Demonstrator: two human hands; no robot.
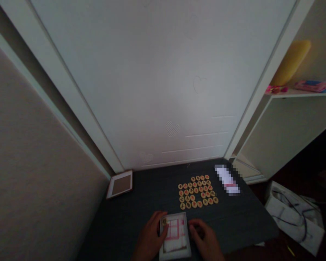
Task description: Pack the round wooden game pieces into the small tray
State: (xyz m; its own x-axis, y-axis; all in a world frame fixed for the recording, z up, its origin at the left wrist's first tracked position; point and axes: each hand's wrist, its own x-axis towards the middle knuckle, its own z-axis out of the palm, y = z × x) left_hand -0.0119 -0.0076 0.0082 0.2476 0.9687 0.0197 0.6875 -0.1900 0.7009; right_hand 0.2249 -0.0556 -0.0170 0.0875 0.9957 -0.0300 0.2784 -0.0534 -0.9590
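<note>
Dark tabletop (152, 195) bears tan discs (196, 190) beyond the white box (188, 235).

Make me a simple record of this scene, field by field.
Surface: dark table
Left hand: gripping a shallow white box by its left side
Right hand: beside the box's right edge, fingers curled; contact unclear
Inside box: white material with red markings, one round piece
Beyond box: round pieces in rows, with a gap
Far left: flat pale-edged object, brown inside
</note>
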